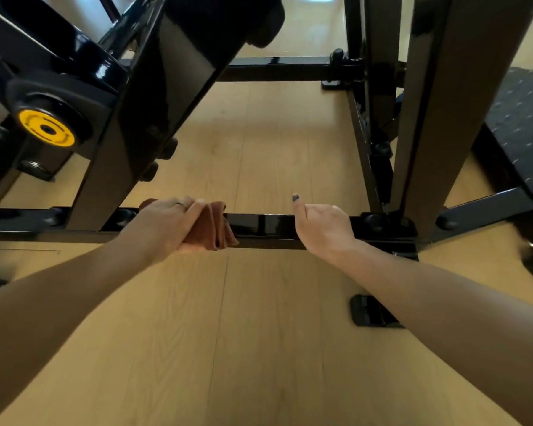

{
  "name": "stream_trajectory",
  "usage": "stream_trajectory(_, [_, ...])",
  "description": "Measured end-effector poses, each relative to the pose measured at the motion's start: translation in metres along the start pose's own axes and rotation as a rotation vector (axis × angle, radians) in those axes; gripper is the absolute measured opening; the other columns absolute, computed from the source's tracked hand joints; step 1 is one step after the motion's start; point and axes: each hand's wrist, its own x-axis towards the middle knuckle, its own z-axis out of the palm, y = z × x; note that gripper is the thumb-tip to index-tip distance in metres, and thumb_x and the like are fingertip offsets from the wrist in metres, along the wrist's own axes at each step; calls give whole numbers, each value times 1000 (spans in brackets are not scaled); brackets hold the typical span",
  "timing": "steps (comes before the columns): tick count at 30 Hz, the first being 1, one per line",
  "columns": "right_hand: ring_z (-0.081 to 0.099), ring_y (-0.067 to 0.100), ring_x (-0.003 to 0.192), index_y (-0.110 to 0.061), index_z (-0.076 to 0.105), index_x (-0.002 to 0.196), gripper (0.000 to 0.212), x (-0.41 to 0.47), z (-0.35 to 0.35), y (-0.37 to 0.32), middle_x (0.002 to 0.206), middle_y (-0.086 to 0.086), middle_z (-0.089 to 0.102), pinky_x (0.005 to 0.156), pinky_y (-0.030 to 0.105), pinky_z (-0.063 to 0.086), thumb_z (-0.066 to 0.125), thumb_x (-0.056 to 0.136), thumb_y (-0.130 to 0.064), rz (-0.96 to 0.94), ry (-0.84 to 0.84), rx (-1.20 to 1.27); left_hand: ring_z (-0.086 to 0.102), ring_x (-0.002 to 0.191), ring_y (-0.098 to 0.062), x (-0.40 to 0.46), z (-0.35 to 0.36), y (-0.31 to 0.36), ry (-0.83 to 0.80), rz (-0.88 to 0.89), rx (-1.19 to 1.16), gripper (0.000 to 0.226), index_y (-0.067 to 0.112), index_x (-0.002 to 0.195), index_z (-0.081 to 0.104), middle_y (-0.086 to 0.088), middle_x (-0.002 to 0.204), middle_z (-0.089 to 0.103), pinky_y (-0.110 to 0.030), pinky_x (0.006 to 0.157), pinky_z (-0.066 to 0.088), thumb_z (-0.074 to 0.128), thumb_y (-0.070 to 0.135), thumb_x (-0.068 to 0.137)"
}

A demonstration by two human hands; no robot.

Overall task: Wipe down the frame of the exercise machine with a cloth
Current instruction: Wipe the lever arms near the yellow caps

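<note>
The exercise machine's black frame fills the upper view; its low horizontal bar (265,226) runs across the middle, just above the floor. My left hand (163,224) grips a folded brown cloth (214,227) and presses it on top of this bar, left of centre. My right hand (322,226) hovers over the same bar to the right, fingers curled loosely and thumb up, holding nothing. A glossy bare stretch of bar lies between the two hands.
A slanted black beam (154,112) rises from the bar at left, beside a yellow hub (46,128). Upright posts (437,103) stand at right, next to a studded black footplate (523,124). A rear crossbar (277,67) and a black foot pad (371,311) sit on the wooden floor (259,333).
</note>
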Motion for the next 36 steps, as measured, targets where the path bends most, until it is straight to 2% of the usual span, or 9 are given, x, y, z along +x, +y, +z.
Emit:
stream_trajectory(4, [59, 14, 73, -17, 67, 89, 77, 7, -6, -1, 75, -3, 62, 68, 35, 38, 1, 107, -55, 104, -21, 161, 57, 126, -22, 27, -16, 51, 23, 63, -21, 86, 16, 150, 28, -5, 141, 54, -41, 111, 41, 67, 59, 87])
stream_trajectory(9, [52, 11, 85, -24, 64, 123, 63, 9, -11, 5, 98, -4, 56, 80, 35, 38, 14, 106, -59, 236, 45, 494, 50, 133, -27, 81, -38, 165, 117, 249, 30, 76, 7, 154, 31, -12, 151, 46, -41, 113, 39, 49, 57, 100])
stream_trajectory(12, [59, 14, 86, -25, 63, 103, 59, 9, -16, 12, 93, -4, 61, 78, 37, 46, 16, 105, -61, 243, 6, 565, 53, 132, -26, 80, -36, 153, 171, 293, 5, 77, 8, 155, 30, -11, 151, 48, -41, 112, 43, 51, 56, 99])
stream_trajectory(14, [62, 16, 78, -23, 60, 92, 57, 2, -15, 12, 85, -2, 63, 71, 37, 50, 17, 107, -58, 135, -47, 415, 56, 129, -24, 66, -29, 125, 168, 289, -20, 79, 11, 153, 30, -9, 147, 51, -40, 110, 45, 52, 60, 95])
stream_trajectory(17, [61, 18, 74, -23, 56, 98, 39, -7, -7, 7, 83, -3, 63, 74, 38, 51, 25, 111, -41, -77, 10, -16, 55, 129, -23, 35, -14, 66, 83, 173, -33, 80, 20, 151, 26, -4, 147, 51, -41, 111, 44, 59, 56, 89])
stream_trajectory(22, [54, 14, 70, -28, 47, 91, 39, -6, -5, 4, 78, -8, 57, 78, 39, 49, 14, 111, -37, -53, -18, 9, 51, 133, -22, -14, 0, -19, -32, -34, 71, 88, 20, 155, 27, -3, 148, 50, -42, 113, 42, 74, 46, 86])
stream_trajectory(28, [55, 10, 74, -33, 48, 78, 59, -1, -6, 1, 79, -7, 61, 93, 42, 43, 1, 107, -52, -35, -94, -19, 47, 139, -28, 14, -17, 51, 1, 10, 14, 79, 14, 152, 26, -10, 150, 47, -45, 121, 32, 56, 59, 94])
stream_trajectory(32, [61, 27, 99, -22, 67, 113, 75, 10, -10, -3, 115, 8, 71, 93, 42, 38, 2, 106, -58, 103, -102, 121, 42, 141, -35, 42, -22, 128, 134, 83, 39, 71, 7, 154, 25, -16, 153, 41, -48, 122, 29, 53, 46, 102])
stream_trajectory(36, [59, 22, 90, -30, 62, 106, 68, 7, -10, 2, 98, 2, 67, 84, 38, 38, 2, 104, -62, 83, -127, 133, 38, 144, -33, 43, -18, 119, 160, 142, 71, 68, 9, 156, 22, -15, 158, 37, -45, 122, 28, 51, 42, 103])
